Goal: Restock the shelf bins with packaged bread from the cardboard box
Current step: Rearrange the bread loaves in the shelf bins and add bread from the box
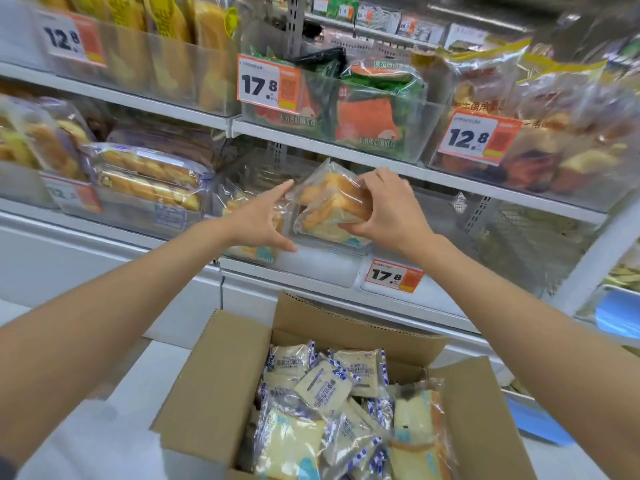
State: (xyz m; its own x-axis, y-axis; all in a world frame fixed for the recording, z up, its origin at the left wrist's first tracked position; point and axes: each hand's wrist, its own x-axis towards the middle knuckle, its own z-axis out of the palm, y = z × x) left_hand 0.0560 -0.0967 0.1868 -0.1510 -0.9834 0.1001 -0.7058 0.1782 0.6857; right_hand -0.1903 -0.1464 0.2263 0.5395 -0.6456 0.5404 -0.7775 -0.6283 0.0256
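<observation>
My right hand point(388, 206) grips a clear bag of sliced bread point(329, 199), holding it upright over the clear shelf bin point(311, 261) on the lower shelf. My left hand point(263, 220) is spread open just left of the bag, its fingertips near the bag's edge and thumb low by the bin front. Another bread bag point(249, 251) stands in the bin behind my left hand. Below, the open cardboard box point(214, 382) holds several packaged breads point(325, 386) in blue-and-white wrappers.
A 17.8 price tag point(393, 276) hangs on the bin's front. Bins of other bread fill the upper shelf point(363, 157) and the left side point(145, 181). A wire mesh back panel point(519, 230) shows to the right. A white freezer edge point(104, 233) runs at left.
</observation>
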